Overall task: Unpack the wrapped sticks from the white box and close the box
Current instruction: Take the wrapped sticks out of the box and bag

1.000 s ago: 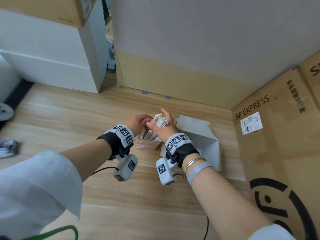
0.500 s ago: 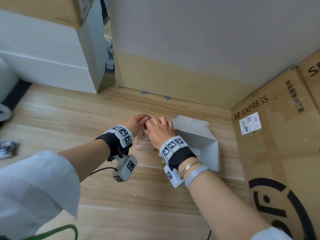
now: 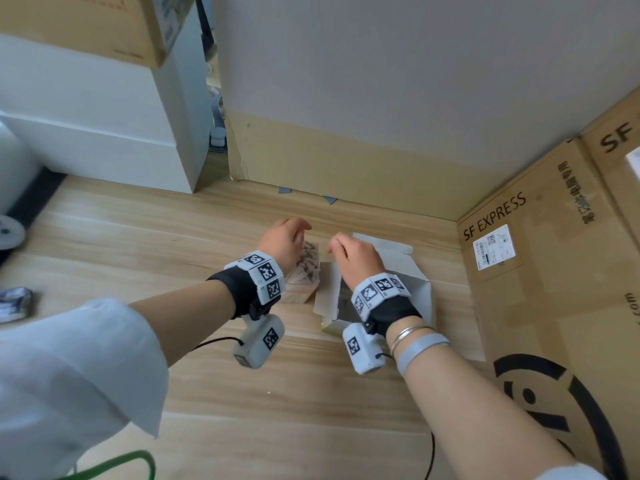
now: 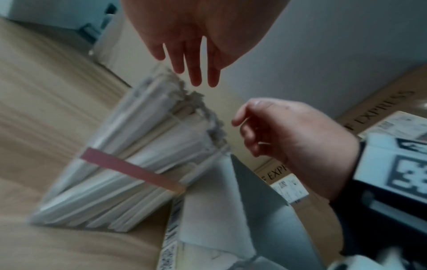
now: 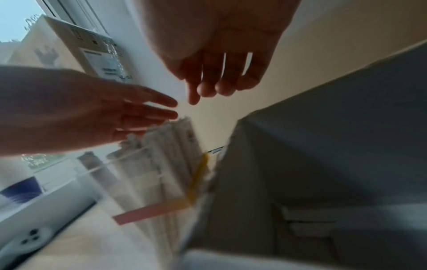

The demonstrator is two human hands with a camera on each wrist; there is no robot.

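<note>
A bundle of paper-wrapped sticks (image 3: 304, 275), banded with a pink strip (image 4: 129, 170), stands leaning on the wooden floor against the left side of the white box (image 3: 420, 292). The box is open, its lid flap (image 3: 384, 245) raised at the back. My left hand (image 3: 285, 237) hovers just over the bundle's top with straight fingers (image 4: 194, 69) and holds nothing. My right hand (image 3: 349, 252) hangs above the box's opening, its fingers (image 5: 217, 85) loosely curled and empty. In the right wrist view the bundle (image 5: 161, 173) sits left of the box wall (image 5: 323, 155).
Large SF Express cardboard boxes (image 3: 554, 278) wall off the right side. A tan baseboard and grey wall (image 3: 346, 174) run close behind. A white cabinet (image 3: 104, 133) stands at the far left, and a crumpled wrapper (image 3: 15, 303) lies on the floor at the left edge.
Both hands have let go of the bundle of sticks, which now stands beside the box. The right hand has moved right, over the box; the left has lifted slightly.
</note>
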